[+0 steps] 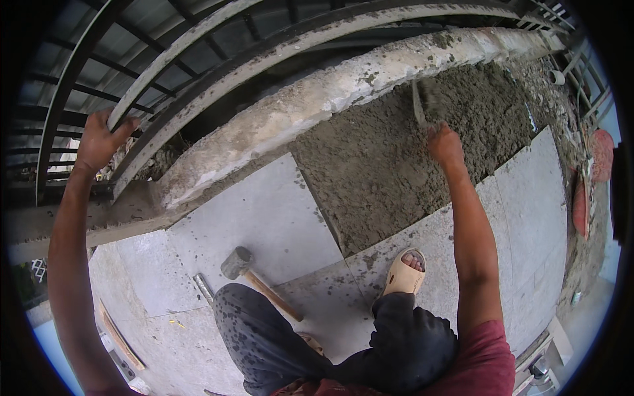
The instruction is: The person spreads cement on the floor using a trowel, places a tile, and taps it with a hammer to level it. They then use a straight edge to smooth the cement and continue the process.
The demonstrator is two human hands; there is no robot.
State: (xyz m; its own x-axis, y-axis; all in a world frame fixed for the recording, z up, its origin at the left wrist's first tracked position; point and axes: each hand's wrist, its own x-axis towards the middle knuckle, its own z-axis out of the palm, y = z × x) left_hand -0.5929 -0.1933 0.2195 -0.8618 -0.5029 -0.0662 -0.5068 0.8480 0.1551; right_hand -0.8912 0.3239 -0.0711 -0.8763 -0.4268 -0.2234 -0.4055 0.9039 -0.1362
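My left hand (pixel 100 140) is wrapped round a bar of the metal railing (pixel 148 63) at the upper left. Out in front, my right hand (pixel 446 145) is closed on a trowel (pixel 419 104), whose blade is smeared by motion. That blade is over the far part of a bed of wet grey mortar (pixel 389 171), by the low wall; whether it touches the mortar I cannot tell. Rough and lumpy, the mortar fills a gap between pale grey floor tiles (pixel 257 211).
A rubber mallet (pixel 239 261) with a wooden handle lies on the tiles near my knee, beside a short metal bar (pixel 203 288). Behind the mortar runs a rough concrete kerb (pixel 264 125). My sandalled foot (pixel 405 272) stands near the mortar's edge. Reddish sacks (pixel 600 156) are at the right.
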